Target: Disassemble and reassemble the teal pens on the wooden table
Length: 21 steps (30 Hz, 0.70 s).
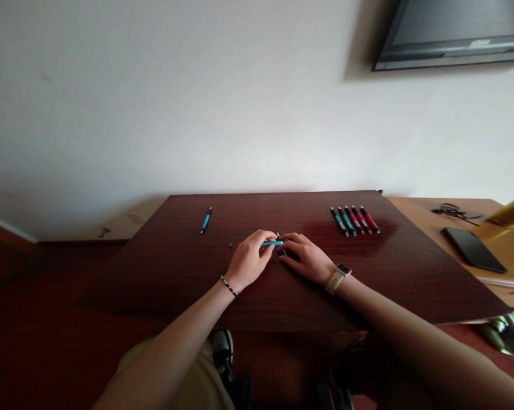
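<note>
My left hand (249,259) pinches a light blue pen barrel (272,243) between thumb and fingers, holding it nearly level just above the dark table. Close beside it, my right hand (306,257) rests low over the tabletop, its fingers curled around small dark and silvery pieces (284,253) that are too small and covered to name. The tip of the blue barrel points toward the right fingertips; whether they touch it I cannot tell. Left of my left hand lies a tiny dark bluish piece (230,245).
A blue and black pen (206,221) lies at the table's (163,273) left. Several blue and pink pens (354,220) lie in a row at the right. On a lighter desk stand a black phone (474,249), a cable (453,211) and a yellow object (511,213). A screen (457,34) hangs above.
</note>
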### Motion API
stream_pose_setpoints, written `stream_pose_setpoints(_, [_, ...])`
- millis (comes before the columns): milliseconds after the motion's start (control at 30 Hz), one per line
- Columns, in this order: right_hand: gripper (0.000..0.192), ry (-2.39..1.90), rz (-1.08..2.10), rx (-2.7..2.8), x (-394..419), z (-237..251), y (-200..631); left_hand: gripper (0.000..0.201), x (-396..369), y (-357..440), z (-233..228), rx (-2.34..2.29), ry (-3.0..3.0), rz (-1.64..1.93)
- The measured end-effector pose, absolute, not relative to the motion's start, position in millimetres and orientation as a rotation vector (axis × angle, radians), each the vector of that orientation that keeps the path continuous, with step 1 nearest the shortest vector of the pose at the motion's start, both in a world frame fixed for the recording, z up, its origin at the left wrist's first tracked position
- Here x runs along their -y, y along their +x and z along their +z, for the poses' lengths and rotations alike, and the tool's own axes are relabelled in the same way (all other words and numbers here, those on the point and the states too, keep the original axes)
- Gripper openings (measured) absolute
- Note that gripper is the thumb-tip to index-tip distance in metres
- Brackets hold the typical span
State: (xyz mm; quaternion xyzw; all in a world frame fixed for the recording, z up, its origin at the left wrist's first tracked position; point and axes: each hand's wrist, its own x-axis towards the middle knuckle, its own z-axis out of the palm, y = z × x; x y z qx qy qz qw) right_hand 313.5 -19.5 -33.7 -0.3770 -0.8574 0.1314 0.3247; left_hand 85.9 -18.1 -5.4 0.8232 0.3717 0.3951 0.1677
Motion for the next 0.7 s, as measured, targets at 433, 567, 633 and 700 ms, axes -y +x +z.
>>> stream_pose_setpoints(433, [0.006,-1.233,0.272,2.139,20.5,-34.1,316.9,0.025,18.2,86.8,0.3,-1.004,2.138,1.287])
stream_pose_setpoints(567, [0.012,-1.295,0.301,2.092,20.4,-35.2,317.3,0.020,15.6,84.9,0.5,-0.968,1.915,1.308])
stream_pose_setpoints(633, [0.015,-1.312,0.318,2.076,20.0,-36.3,317.5,0.020,14.0,83.1,0.2,-0.979,1.843,1.286])
stream_pose_setpoints(700, [0.017,-1.323,0.328,2.066,19.7,-36.9,317.7,0.020,12.2,81.7,-0.4,-0.984,1.782,1.271])
